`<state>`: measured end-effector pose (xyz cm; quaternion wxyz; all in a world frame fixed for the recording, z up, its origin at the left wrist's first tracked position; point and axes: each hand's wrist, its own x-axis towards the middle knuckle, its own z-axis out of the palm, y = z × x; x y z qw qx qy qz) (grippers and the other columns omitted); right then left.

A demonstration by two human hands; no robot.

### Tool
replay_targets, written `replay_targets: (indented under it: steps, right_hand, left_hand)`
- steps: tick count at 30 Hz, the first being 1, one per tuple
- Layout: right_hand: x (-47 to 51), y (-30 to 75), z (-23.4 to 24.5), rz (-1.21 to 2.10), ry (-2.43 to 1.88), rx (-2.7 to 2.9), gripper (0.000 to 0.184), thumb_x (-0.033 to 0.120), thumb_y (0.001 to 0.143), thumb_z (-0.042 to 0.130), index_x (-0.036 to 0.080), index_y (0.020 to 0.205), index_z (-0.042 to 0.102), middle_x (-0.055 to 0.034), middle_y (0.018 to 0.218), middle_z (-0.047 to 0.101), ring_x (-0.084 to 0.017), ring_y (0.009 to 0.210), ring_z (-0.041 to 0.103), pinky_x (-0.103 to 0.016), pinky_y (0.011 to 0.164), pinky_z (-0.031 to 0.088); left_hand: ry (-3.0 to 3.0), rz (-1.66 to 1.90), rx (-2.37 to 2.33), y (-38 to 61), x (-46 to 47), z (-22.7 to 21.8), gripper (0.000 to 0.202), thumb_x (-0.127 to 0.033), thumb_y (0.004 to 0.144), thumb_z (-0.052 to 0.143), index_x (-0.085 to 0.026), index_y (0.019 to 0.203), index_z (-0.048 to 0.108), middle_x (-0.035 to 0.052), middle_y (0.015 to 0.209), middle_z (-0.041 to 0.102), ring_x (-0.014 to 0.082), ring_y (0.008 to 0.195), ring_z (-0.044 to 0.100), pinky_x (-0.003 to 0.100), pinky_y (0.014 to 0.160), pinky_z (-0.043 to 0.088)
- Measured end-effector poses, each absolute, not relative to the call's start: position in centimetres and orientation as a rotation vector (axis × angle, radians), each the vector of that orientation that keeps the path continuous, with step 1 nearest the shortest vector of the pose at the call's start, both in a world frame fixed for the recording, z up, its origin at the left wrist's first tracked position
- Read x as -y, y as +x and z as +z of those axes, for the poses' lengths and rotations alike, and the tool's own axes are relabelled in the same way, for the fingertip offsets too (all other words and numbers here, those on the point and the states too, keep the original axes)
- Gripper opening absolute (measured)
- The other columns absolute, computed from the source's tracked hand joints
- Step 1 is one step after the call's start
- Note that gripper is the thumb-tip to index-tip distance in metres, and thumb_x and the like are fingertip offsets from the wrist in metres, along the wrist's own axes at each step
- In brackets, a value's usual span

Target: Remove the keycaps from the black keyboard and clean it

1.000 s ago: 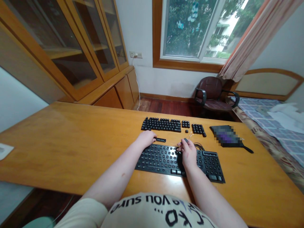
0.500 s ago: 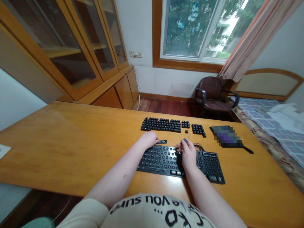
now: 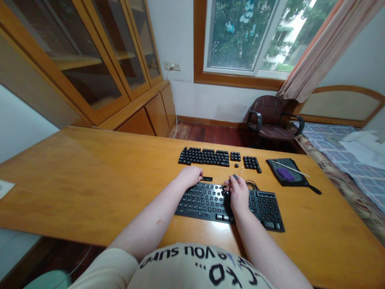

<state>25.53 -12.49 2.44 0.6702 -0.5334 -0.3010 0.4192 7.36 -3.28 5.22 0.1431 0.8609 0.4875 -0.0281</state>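
Note:
The keyboard [image 3: 204,200] lies in front of me with most of its keycaps off, a few left along its lower edge. My left hand [image 3: 192,176] is above its upper left part, fingers closed at the left end of a long black space bar keycap [image 3: 207,179]. My right hand [image 3: 238,192] hovers over the middle of the keyboard, pinching a keycap puller [image 3: 235,176] with a dark handle. Its thin wire ends point up and away from me. Beyond the hands, removed keycaps [image 3: 204,157] sit in keyboard-like rows, with one single keycap [image 3: 236,165] apart.
On the right of the wooden desk [image 3: 90,180] lies a black pouch [image 3: 288,180] with a purple cloth [image 3: 285,174] and a thin stick [image 3: 290,167] on it. A coiled cable [image 3: 252,185] rests behind the keyboard. An office chair [image 3: 269,116] stands past the desk.
The left hand and the space bar keycap have shifted very slightly to the right. The right hand with the keycap puller stays almost where it was.

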Motion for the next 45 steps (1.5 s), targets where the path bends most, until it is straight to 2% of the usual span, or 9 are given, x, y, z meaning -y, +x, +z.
replay_targets:
  steps: [7, 19, 24, 33, 45]
  right_hand:
    - [12.4, 25.6, 2.2, 0.968, -1.201, 0.664, 0.024, 0.038, 0.074, 0.066, 0.017, 0.076, 0.055, 0.0013, 0.060, 0.063, -0.008, 0.044, 0.050, -0.021, 0.047, 0.040]
    - [12.5, 25.5, 2.3, 0.962, -1.195, 0.674, 0.024, 0.039, 0.075, 0.065, 0.018, 0.075, 0.055, 0.0008, 0.060, 0.063, -0.009, 0.043, 0.050, -0.022, 0.046, 0.041]
    - [12.4, 25.6, 2.2, 0.953, -1.218, 0.680, 0.025, 0.040, 0.074, 0.066, 0.018, 0.075, 0.055, 0.0006, 0.060, 0.063, -0.009, 0.043, 0.050, -0.022, 0.046, 0.040]
    - [12.5, 25.5, 2.5, 0.962, -1.213, 0.674, 0.024, 0.039, 0.074, 0.066, 0.018, 0.074, 0.055, 0.0012, 0.059, 0.063, -0.009, 0.043, 0.050, -0.022, 0.045, 0.040]
    - [12.5, 25.7, 2.2, 0.967, -1.213, 0.678, 0.025, 0.040, 0.075, 0.065, 0.018, 0.076, 0.056, 0.0010, 0.059, 0.063, -0.009, 0.042, 0.050, -0.022, 0.045, 0.040]
  left_hand:
    - [2.470, 0.036, -1.501, 7.7, 3.0, 4.5, 0.022, -0.023, 0.079, 0.057, -0.023, 0.100, 0.063, 0.0055, 0.103, 0.063, 0.0219, 0.095, 0.060, 0.029, 0.081, 0.046]
    - [2.457, 0.091, -1.550, 8.5, 3.4, 3.5, 0.016, -0.024, 0.083, 0.055, -0.020, 0.096, 0.062, 0.0060, 0.100, 0.059, 0.0199, 0.091, 0.060, 0.028, 0.077, 0.046]
    - [2.480, 0.096, -1.551, 8.6, 4.1, 3.7, 0.022, -0.028, 0.088, 0.046, -0.018, 0.095, 0.065, 0.0085, 0.098, 0.060, 0.0223, 0.093, 0.059, 0.032, 0.081, 0.046]
    - [2.491, 0.122, -1.585, 8.7, 5.5, 3.5, 0.033, -0.029, 0.087, 0.048, -0.020, 0.118, 0.056, 0.0096, 0.118, 0.056, 0.0244, 0.102, 0.057, 0.035, 0.087, 0.045]
    - [2.454, 0.155, -1.610, 8.6, 5.1, 2.9, 0.046, -0.034, 0.087, 0.049, -0.020, 0.131, 0.044, 0.0107, 0.134, 0.045, 0.0255, 0.113, 0.052, 0.034, 0.093, 0.043]
